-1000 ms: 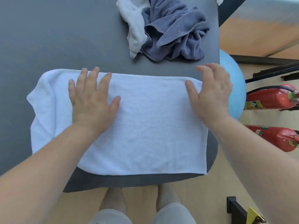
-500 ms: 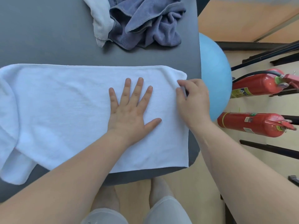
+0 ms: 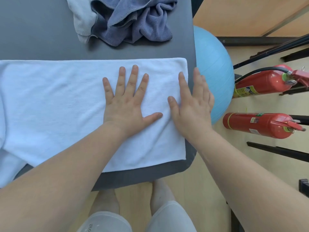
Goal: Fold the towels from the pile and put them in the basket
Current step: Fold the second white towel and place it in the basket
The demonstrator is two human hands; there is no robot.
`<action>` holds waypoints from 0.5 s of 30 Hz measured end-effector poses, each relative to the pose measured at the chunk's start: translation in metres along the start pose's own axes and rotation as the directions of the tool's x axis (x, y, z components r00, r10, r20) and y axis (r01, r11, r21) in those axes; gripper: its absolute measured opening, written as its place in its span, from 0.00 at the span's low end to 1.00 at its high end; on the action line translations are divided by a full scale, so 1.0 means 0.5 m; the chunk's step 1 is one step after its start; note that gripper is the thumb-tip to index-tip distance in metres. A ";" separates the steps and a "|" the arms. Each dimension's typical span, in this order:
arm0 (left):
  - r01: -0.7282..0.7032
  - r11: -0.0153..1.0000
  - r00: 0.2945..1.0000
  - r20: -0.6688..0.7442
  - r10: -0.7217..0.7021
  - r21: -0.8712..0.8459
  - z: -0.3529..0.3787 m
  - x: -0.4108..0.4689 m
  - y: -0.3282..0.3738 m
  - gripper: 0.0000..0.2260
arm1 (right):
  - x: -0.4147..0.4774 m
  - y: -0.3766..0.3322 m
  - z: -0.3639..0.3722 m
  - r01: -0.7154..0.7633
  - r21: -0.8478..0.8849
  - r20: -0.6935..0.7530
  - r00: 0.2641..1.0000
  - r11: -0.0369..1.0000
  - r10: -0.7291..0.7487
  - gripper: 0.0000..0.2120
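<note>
A strip of bare table [image 3: 50,51] is lying open between the towel [image 3: 58,106] and the pile [image 3: 133,19], widening toward the far left. The pile is blocking the far right part. The towel is covering the near part, with the left hand [image 3: 124,104] and right hand [image 3: 192,108] lying flat at its right end, a narrow gap showing between them. A ball [image 3: 215,67] is crowding the table's right edge, and extinguishers [image 3: 260,81] are lying on the floor beyond it.
</note>
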State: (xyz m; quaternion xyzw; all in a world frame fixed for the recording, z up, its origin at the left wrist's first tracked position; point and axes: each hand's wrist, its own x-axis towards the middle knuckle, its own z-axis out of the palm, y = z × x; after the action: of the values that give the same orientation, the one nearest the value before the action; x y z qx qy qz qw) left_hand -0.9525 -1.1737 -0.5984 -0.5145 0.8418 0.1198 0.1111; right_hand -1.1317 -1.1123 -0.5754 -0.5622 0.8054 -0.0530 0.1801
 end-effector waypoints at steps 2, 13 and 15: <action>0.007 1.000 1.000 -0.002 -0.007 -0.006 0.002 -0.001 0.000 0.49 | -0.058 0.003 0.027 0.100 -0.097 0.048 0.994 0.990 -0.095 0.34; 0.015 1.000 0.999 -0.030 -0.015 -0.016 -0.004 -0.016 0.015 0.45 | -0.214 0.045 0.086 -0.027 -0.020 -0.104 0.994 0.999 0.025 0.27; -0.040 0.998 0.997 -0.060 0.037 -0.048 -0.004 -0.044 0.029 0.41 | -0.220 0.037 0.080 -0.087 0.064 -0.182 0.978 0.994 0.097 0.24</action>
State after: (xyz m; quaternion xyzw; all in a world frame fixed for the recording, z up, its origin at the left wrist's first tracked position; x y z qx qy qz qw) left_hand -0.9557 -1.1496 -0.5882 -0.5039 0.8514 0.1271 0.0711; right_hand -1.1006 -0.9992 -0.5925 -0.5117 0.8421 -0.1188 0.1223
